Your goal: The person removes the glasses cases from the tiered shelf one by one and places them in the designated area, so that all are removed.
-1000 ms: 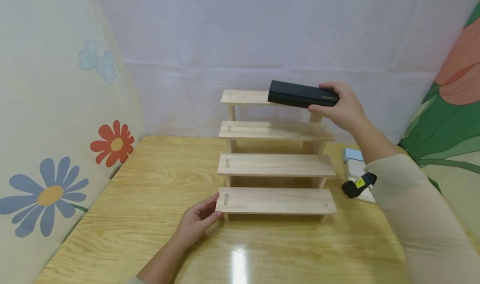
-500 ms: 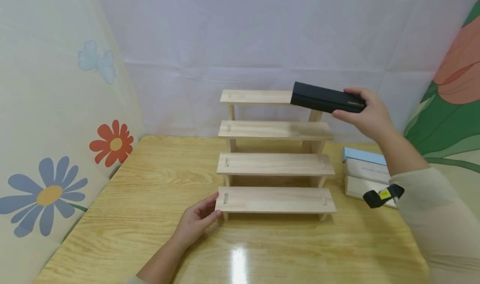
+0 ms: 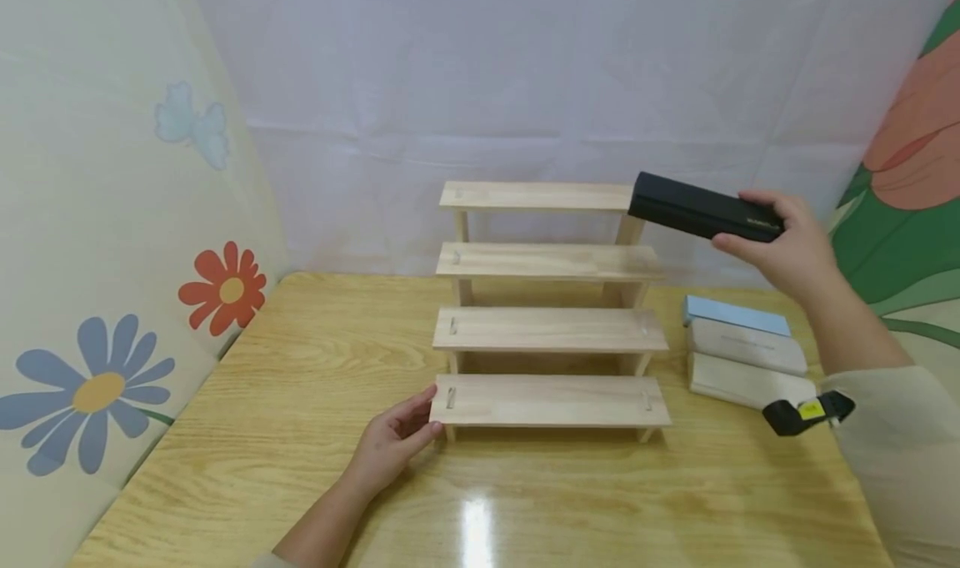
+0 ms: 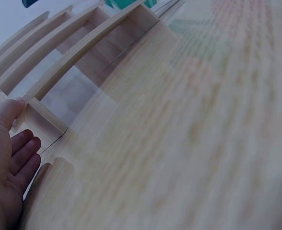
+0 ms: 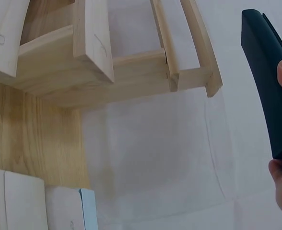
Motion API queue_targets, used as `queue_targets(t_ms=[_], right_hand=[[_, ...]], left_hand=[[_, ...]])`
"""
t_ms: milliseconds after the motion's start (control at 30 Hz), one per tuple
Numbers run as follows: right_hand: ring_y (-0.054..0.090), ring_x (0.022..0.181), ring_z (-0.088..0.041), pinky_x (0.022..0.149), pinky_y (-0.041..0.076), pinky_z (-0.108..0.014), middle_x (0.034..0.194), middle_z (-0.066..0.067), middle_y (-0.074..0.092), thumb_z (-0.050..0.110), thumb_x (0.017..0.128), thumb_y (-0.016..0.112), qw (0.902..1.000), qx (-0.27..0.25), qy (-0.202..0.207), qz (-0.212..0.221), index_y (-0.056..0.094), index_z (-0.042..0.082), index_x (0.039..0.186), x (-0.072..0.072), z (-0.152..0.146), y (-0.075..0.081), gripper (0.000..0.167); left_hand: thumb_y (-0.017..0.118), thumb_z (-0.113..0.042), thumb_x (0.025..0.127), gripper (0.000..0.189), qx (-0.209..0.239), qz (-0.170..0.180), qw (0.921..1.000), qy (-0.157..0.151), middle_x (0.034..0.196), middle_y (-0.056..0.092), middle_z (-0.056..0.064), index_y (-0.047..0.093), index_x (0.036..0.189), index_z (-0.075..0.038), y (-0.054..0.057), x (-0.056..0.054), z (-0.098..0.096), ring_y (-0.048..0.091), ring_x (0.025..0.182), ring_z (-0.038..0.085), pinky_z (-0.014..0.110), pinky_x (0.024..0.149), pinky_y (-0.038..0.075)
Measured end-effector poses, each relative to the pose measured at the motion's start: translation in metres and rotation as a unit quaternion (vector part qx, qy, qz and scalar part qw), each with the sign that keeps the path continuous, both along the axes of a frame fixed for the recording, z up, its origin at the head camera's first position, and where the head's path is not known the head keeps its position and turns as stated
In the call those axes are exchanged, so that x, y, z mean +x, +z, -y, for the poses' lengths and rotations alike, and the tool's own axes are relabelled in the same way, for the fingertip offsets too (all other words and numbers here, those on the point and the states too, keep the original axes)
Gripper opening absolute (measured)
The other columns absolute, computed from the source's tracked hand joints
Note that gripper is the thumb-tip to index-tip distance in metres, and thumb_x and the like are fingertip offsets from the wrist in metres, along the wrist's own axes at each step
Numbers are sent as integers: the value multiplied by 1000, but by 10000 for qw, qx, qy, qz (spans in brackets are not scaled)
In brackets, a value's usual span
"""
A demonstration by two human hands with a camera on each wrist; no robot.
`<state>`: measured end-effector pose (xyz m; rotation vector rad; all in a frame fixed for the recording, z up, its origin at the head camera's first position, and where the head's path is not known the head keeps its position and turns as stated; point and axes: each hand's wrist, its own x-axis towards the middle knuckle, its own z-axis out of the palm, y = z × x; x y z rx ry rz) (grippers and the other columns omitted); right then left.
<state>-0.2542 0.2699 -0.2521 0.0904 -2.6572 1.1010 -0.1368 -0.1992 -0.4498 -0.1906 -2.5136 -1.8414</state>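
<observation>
My right hand [image 3: 798, 247] holds a long black glasses case [image 3: 701, 208] by its right end, thumb on the near side and fingers on the far side. The case hangs in the air by the right end of the top step, slightly tilted, with small gold lettering. In the right wrist view the same case [image 5: 268, 81] shows at the right edge. A pale wooden four-step display stand [image 3: 551, 401] stands on the table. My left hand [image 3: 393, 439] grips the left end of its lowest step, thumb at the front corner; the left wrist view shows the thumb against the board [image 4: 40, 91].
Right of the stand, a light blue case [image 3: 735, 314], a whitish case [image 3: 746, 344] and a cream case [image 3: 750, 379] lie in a row on the wood-grain table [image 3: 300, 368]. A white cloth [image 3: 525, 67] hangs behind; flower-patterned panels [image 3: 97, 218] border the sides.
My right hand has carried the black glasses case rightward and slightly down, away from over the top step. The cases on the right have come into fuller view. My left hand has stayed put.
</observation>
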Motion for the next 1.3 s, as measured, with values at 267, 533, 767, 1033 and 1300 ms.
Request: queue_targets(t_ms=[267, 533, 767, 1033, 1300], right_hand=[[29, 130, -51, 100, 29, -67, 154, -27, 26, 49, 87, 69, 9995, 217, -206, -36, 33, 12, 152, 12, -20, -11, 84], [27, 130, -53, 97, 29, -67, 154, -31, 22, 45, 88, 70, 9992, 274, -288, -5, 33, 8, 152, 25, -41, -27, 82], [26, 127, -56, 92, 30, -69, 152, -35, 22, 41, 91, 68, 9980, 432, -461, -3, 32, 3, 152, 38, -53, -47, 80], [28, 124, -57, 88, 31, -67, 145, -39, 28, 39, 90, 69, 9959, 641, -640, -48, 34, -1, 149, 51, -62, -69, 79], [30, 123, -57, 88, 32, -68, 142, -39, 32, 37, 89, 72, 9945, 748, -733, -14, 38, -3, 147, 64, -68, -91, 78]], left_hand=[[71, -5, 87, 54, 3, 39, 10000, 44, 124, 64, 24, 52, 138, 1, -2, 0, 0, 63, 103, 2, 13, 89, 51], [71, -5, 87, 54, -2, -20, 10000, 27, 123, 65, 25, 52, 138, 2, -3, -1, 0, 63, 102, 2, 13, 89, 51], [71, -6, 88, 54, -21, -87, 10000, -13, 123, 65, 25, 52, 138, 3, -3, -1, 1, 63, 103, 3, 13, 89, 51], [71, -6, 88, 55, 58, -51, 9999, -73, 124, 64, 25, 51, 138, 3, -5, -1, 2, 61, 101, -3, 12, 87, 51], [71, -5, 88, 54, 48, -99, 9999, -39, 123, 65, 25, 51, 138, 3, -5, -1, 1, 61, 100, -3, 12, 88, 51]])
